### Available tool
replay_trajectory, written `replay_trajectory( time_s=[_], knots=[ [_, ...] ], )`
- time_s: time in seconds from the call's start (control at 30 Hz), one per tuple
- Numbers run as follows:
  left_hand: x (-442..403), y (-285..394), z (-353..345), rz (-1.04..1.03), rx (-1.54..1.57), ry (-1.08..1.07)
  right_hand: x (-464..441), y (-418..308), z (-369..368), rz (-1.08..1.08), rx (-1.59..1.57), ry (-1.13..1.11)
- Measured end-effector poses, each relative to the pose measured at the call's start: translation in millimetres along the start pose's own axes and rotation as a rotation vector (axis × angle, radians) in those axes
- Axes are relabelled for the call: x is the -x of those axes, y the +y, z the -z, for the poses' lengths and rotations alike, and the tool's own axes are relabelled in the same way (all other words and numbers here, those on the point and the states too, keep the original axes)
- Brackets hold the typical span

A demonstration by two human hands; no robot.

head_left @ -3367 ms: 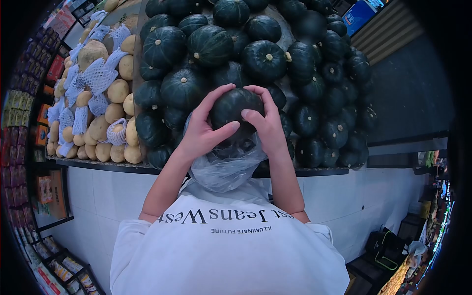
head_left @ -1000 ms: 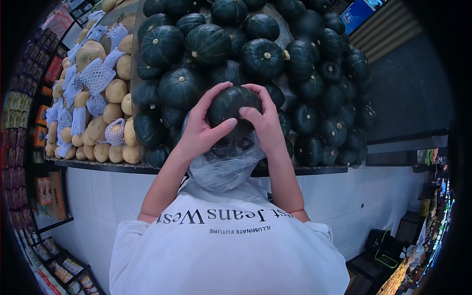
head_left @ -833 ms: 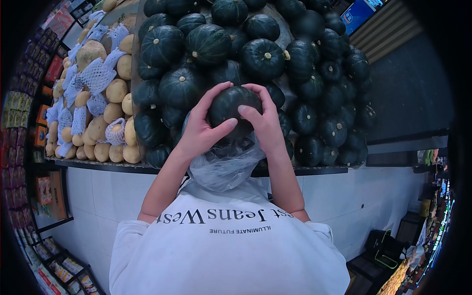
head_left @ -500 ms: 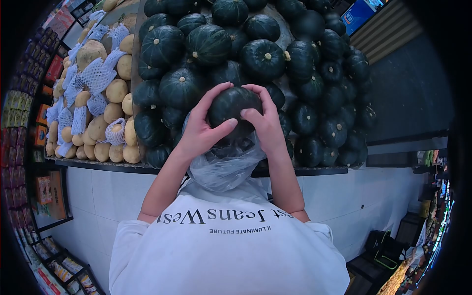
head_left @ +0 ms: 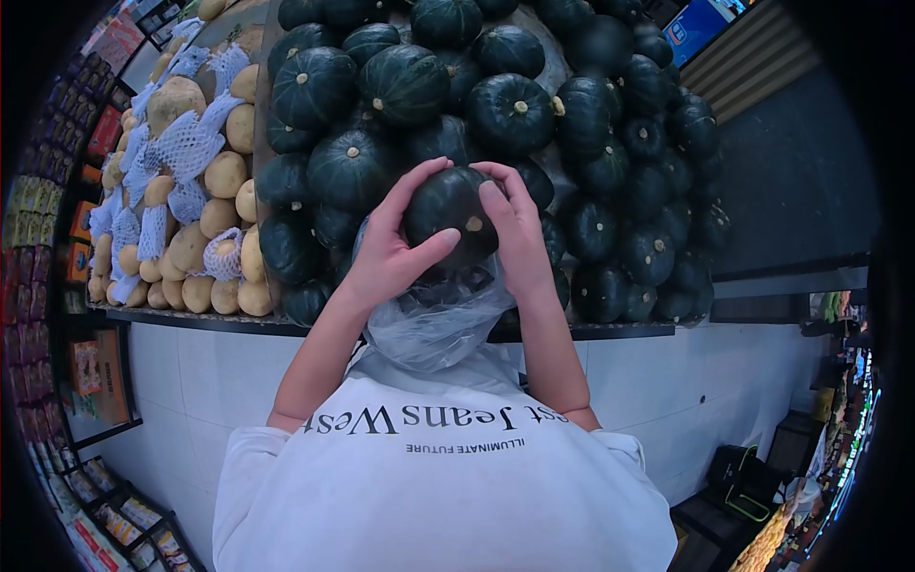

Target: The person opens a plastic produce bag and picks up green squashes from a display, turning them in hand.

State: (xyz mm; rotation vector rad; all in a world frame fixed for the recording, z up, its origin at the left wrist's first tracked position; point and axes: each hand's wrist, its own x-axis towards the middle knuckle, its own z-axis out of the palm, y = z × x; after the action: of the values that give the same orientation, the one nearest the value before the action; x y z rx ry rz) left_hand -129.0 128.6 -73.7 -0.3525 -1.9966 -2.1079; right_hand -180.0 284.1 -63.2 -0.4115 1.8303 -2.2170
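Note:
A dark green round squash (head_left: pixel 446 212) is held between my two hands at the centre, with a pale spot on its lower right. My left hand (head_left: pixel 393 234) wraps its left side, thumb across the lower front. Around the right side curls my right hand (head_left: pixel 516 224), its thumb raised along the upper right. Directly below the squash, a clear plastic bag (head_left: pixel 429 334) with dark contents hangs against the display's front edge. Behind my hands lies a heap of dark green squashes (head_left: pixel 405 84).
Pale round roots (head_left: pixel 225 175), some in white foam nets (head_left: pixel 189 143), are piled to the left of the squashes. Packaged goods (head_left: pixel 33 224) fill a shelf at the far left. A dark bag (head_left: pixel 746 481) stands at the lower right.
My right thumb has moved up and outward on the squash, uncovering the pale spot. My left hand has hardly moved, and the bag hangs as before.

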Motion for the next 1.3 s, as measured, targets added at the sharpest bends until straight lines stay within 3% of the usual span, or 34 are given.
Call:
replay_trajectory(
  time_s=[0.17,0.27,0.37,0.57,0.77,0.97,1.3],
  knots=[
    [-3,8,-5,0.131,-0.028,0.120,3,-3,-2,0.028,0.053,-0.060],
    [-7,5,-9,0.174,-0.021,0.223,4,6,-3,0.153,0.175,-0.057],
    [-8,0,-14,0.138,0.019,0.289,4,8,-1,0.177,0.055,-0.079],
    [-10,-9,-9,0.128,0.122,0.319,2,4,-3,0.101,-0.022,-0.063],
    [-7,1,-14,0.141,-0.014,0.286,3,7,-3,0.129,-0.023,-0.076],
    [-9,-1,-10,0.200,0.214,0.303,2,6,-1,0.137,-0.004,-0.084],
    [-8,-11,-6,0.161,0.146,0.267,4,-4,-6,-0.040,-0.211,-0.031]
  ],
)
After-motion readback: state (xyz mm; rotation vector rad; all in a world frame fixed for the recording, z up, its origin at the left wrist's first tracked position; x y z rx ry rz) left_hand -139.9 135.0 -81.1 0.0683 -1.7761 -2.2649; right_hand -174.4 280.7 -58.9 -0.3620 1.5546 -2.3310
